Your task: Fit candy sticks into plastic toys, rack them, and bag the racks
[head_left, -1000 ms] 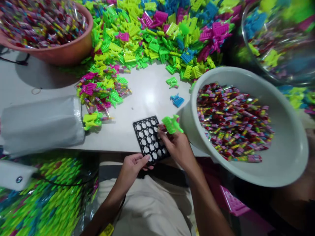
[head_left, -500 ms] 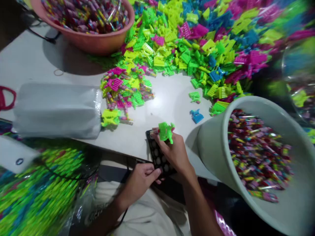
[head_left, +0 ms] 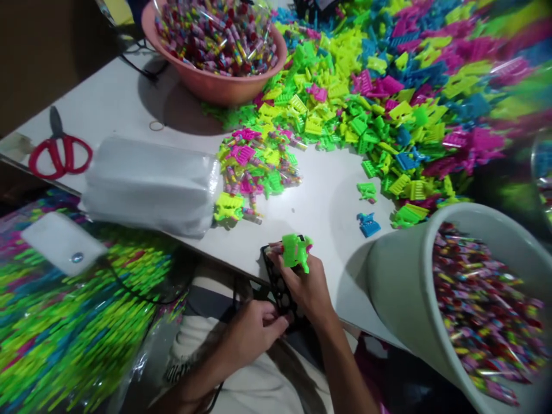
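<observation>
My right hand (head_left: 306, 284) grips a bright green plastic toy piece (head_left: 295, 252) that stands out above its fingers. Under that hand a flat black phone-shaped thing with pale round spots (head_left: 280, 286) lies slanting across the table's front edge. My left hand (head_left: 261, 325) is closed at its lower end, thumb over curled fingers; the fingers' undersides are hidden. A loose green piece (head_left: 367, 191) and a blue piece (head_left: 368, 224) lie on the white table beyond my right hand. Left of them is a small heap of toy pieces and candy-like tubes (head_left: 259, 161).
Clear plastic bags (head_left: 150, 187) lie stacked at left beside red-handled scissors (head_left: 60, 152). A pink bowl (head_left: 215, 86) and a pale bucket (head_left: 397, 282) hold colourful tubes. Toy pieces (head_left: 345, 86) cover the back. A white device (head_left: 62, 244) sits over a bag of bright sticks (head_left: 86, 322).
The view has shifted left, so the table's things appear further right and the whole scissors show. Both hands keep nearly the same pose, the green toy piece still in my right hand.
</observation>
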A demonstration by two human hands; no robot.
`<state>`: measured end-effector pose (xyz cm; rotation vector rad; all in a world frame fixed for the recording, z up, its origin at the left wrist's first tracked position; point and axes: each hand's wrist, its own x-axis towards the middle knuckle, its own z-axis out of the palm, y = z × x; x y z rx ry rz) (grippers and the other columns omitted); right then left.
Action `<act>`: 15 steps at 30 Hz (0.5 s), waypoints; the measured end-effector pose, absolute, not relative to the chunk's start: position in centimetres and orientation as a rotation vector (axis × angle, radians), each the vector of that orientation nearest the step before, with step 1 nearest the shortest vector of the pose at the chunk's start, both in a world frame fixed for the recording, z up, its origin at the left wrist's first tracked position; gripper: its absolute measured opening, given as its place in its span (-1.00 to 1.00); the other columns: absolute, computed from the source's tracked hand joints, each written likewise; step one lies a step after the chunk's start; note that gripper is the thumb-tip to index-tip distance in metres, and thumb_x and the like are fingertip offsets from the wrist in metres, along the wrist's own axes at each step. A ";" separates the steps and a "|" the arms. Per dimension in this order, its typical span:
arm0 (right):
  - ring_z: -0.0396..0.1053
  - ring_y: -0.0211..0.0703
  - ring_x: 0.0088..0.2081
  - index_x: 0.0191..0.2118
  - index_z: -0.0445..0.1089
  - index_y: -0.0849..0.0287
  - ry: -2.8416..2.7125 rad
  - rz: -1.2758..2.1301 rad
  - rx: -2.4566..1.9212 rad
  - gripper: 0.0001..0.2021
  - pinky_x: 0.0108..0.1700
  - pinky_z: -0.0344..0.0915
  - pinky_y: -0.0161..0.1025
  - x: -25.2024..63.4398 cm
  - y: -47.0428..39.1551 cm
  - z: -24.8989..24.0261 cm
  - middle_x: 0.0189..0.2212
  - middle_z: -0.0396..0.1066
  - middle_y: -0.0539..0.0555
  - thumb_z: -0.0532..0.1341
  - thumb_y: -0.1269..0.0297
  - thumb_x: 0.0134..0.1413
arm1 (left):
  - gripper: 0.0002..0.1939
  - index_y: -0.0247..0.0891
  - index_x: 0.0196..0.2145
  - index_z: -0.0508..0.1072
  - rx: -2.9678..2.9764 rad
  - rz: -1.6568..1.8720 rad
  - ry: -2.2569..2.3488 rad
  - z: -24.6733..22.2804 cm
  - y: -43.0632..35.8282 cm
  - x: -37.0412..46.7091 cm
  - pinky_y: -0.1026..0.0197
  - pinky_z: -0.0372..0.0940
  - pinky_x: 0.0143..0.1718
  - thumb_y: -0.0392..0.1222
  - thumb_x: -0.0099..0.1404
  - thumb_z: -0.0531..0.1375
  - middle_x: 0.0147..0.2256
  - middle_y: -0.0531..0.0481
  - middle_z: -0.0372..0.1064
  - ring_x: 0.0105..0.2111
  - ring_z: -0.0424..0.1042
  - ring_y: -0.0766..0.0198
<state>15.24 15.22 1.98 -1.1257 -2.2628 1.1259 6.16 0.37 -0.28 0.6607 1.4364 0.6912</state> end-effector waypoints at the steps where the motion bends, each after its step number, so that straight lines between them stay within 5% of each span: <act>1: 0.68 0.02 -0.08 -0.07 0.61 0.04 -2.290 1.074 -1.101 -0.83 -0.01 0.51 -0.18 15.2 15.1 1.9 -0.10 0.72 0.07 0.25 0.19 0.49 | -0.59 -0.23 -0.52 0.47 0.803 0.656 1.530 0.0 0.3 5.7 0.18 0.17 -0.40 0.10 0.36 0.24 -0.51 -0.07 0.55 -0.46 0.50 0.16; 5: 0.67 0.01 -0.13 -0.03 0.59 0.12 -2.492 0.747 -0.949 -0.82 -0.09 0.49 -0.22 15.0 14.7 1.5 -0.11 0.70 0.18 0.21 0.28 0.51 | -0.63 -0.21 -0.45 0.50 1.145 0.955 1.814 1.0 1.0 3.0 0.20 0.22 -0.36 -0.03 0.52 0.21 -0.53 0.02 0.47 -0.49 0.43 0.27; 7: 0.63 -0.03 -0.23 -0.10 0.57 0.14 -2.579 0.618 -0.905 -0.81 -0.20 0.45 -0.26 14.8 14.4 1.5 -0.20 0.67 0.18 0.18 0.35 0.50 | -0.83 -0.21 -0.14 0.58 1.150 1.234 1.909 1.2 2.0 1.6 0.22 0.37 -0.24 -0.13 0.54 0.20 -0.30 -0.05 0.60 -0.31 0.56 0.23; 10: 0.56 -0.08 -0.33 -0.18 0.55 0.15 -2.667 0.576 -0.881 -0.76 -0.31 0.36 -0.29 14.3 14.4 2.5 -0.31 0.60 0.14 0.12 0.46 0.45 | -0.66 -0.22 0.22 0.45 1.305 1.366 1.957 1.2 3.5 0.0 0.16 0.47 0.03 -0.22 0.53 0.20 0.08 -0.19 0.57 0.04 0.59 0.13; 15: 0.51 -0.16 -0.38 -0.12 0.59 0.09 -2.775 1.060 -0.808 -0.77 -0.29 0.39 -0.31 13.6 17.0 5.9 -0.34 0.59 0.02 0.15 0.40 0.45 | -0.80 -0.25 0.05 0.50 1.516 1.300 1.955 0.9 4.3 -1.0 0.02 0.50 0.06 -0.32 0.53 0.16 0.03 -0.19 0.58 0.04 0.58 0.03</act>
